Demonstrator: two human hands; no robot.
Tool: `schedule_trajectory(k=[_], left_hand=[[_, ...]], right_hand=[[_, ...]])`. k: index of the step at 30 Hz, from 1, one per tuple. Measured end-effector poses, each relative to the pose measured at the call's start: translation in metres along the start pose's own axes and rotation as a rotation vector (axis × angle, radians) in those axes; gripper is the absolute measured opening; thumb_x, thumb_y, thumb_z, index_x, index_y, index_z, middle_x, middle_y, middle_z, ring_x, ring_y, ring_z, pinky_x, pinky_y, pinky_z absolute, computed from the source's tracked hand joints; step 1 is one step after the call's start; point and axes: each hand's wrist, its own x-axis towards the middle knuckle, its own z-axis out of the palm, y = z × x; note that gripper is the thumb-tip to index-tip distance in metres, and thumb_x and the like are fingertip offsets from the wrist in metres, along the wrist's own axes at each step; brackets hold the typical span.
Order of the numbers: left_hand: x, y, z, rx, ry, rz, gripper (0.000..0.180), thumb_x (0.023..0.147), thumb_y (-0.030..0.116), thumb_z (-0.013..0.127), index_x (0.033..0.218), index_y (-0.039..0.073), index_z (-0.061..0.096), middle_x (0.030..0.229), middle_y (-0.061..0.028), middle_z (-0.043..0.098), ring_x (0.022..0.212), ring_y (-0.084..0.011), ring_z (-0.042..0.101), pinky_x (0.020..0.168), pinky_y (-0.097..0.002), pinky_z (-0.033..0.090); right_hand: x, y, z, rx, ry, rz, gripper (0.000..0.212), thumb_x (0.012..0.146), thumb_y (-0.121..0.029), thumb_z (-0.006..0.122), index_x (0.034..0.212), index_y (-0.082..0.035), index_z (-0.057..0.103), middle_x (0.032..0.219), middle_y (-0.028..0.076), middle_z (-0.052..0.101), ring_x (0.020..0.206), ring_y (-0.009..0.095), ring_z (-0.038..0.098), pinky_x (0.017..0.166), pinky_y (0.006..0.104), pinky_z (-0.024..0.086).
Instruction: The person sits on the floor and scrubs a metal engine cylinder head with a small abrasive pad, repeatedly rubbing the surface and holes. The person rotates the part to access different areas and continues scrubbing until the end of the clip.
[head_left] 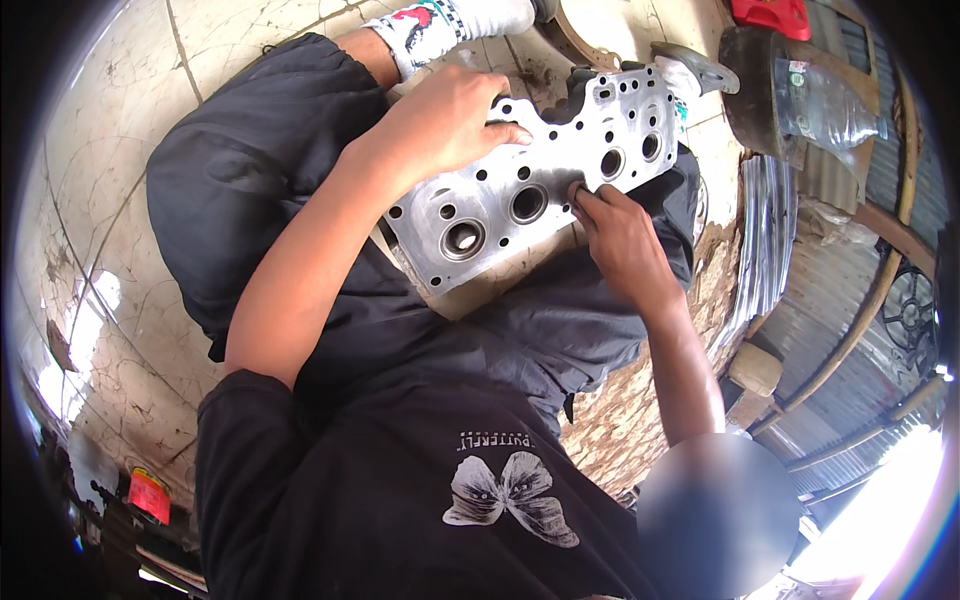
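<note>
A grey metal engine cylinder head lies tilted across my lap, its flat machined face up. Several round ports and smaller bolt holes run along it. At its far edge my left hand is wrapped round the metal, thumb resting on the face. My right hand is closed, its fingertips pressed to the near side of the face between two ports. Something small and dark may be under those fingertips, but I cannot make it out. A dark smudge marks the metal beside them.
Cracked floor tiles lie to the left. Beyond the cylinder head is a round metal ring. At the right are a clear plastic bottle, a red plastic object and corrugated metal sheets. A red can stands lower left.
</note>
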Motion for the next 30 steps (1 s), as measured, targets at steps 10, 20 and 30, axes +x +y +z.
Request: schedule_trajectory(k=[10, 20, 30], left_hand=[[-0.001, 0.002, -0.001, -0.106, 0.003, -0.016, 0.049, 0.088, 0.040, 0.084, 0.108, -0.004, 0.073, 0.093, -0.0243, 0.075, 0.092, -0.0406, 0.073, 0.084, -0.0462, 0.057], [-0.003, 0.004, 0.001, -0.063, 0.033, 0.023, 0.050, 0.089, 0.039, 0.084, 0.111, -0.005, 0.073, 0.093, -0.0252, 0.074, 0.091, -0.0418, 0.073, 0.083, -0.0475, 0.057], [-0.002, 0.006, -0.003, -0.092, -0.019, -0.039, 0.052, 0.088, 0.041, 0.084, 0.111, -0.005, 0.073, 0.096, -0.0247, 0.075, 0.095, -0.0415, 0.073, 0.086, -0.0476, 0.057]], right_hand=[[0.002, 0.014, 0.003, -0.068, -0.130, -0.107, 0.033, 0.098, -0.004, 0.058, 0.129, 0.003, 0.067, 0.092, 0.025, 0.067, 0.089, 0.047, 0.066, 0.081, 0.0530, 0.053], [0.013, 0.017, -0.009, -0.106, -0.172, -0.213, 0.024, 0.099, -0.009, 0.058, 0.117, 0.004, 0.069, 0.093, 0.025, 0.068, 0.090, 0.047, 0.064, 0.081, 0.0536, 0.051], [0.002, 0.008, -0.013, 0.020, -0.140, -0.128, 0.024, 0.097, -0.004, 0.058, 0.119, 0.002, 0.068, 0.092, 0.027, 0.067, 0.090, 0.047, 0.065, 0.079, 0.0535, 0.050]])
